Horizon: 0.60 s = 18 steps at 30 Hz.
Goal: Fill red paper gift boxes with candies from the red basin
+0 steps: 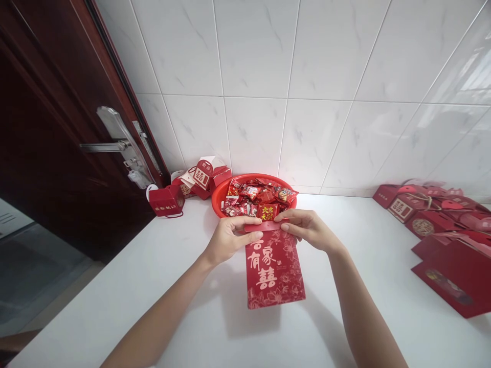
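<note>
Both hands hold a flat red paper gift packet (274, 268) by its top end, raised over the white table. Pale Chinese characters and line-drawn flowers decorate its front. My left hand (230, 237) pinches the left side of the narrow folded top flap (264, 226) between thumb and fingers. At the flap's right side, my right hand (309, 230) is closed on the packet, some of its fingers hidden behind it. Just beyond the hands, a red plastic basket (217, 197) holds several wrapped sweets (251, 192). One red wrapper with gold characters (267, 211) lies right above the flap.
Small red gift boxes (207, 176) stand behind and left of the basket, with another red box (166, 200) near the table's left edge. More red boxes (422, 209) crowd the right side. White tiles back the table (184, 306); a dark door (57, 102) stands at left.
</note>
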Each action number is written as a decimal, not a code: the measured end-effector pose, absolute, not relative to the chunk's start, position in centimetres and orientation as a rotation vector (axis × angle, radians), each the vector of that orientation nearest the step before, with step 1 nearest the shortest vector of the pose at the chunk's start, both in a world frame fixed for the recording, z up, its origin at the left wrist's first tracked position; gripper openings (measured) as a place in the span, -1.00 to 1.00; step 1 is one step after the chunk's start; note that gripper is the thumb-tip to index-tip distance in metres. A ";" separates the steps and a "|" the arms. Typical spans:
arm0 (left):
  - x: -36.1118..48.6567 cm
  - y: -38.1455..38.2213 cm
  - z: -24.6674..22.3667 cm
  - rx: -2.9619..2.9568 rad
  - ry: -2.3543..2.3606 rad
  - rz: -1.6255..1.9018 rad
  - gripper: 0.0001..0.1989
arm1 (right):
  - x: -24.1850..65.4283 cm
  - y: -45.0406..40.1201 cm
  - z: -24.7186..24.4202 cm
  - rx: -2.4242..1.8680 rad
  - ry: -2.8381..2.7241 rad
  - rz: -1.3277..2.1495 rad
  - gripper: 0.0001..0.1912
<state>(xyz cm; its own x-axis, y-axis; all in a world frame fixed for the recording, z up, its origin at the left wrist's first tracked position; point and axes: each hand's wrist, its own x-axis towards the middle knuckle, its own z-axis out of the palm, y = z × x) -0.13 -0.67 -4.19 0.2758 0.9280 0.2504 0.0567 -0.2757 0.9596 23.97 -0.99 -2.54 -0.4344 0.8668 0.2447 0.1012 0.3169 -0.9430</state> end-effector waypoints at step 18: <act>0.3 -0.8 -3.7 1.635 0.969 1.132 -0.58 | 24.1 -1.2 -2.4 -0.945 -1.806 1.097 -0.62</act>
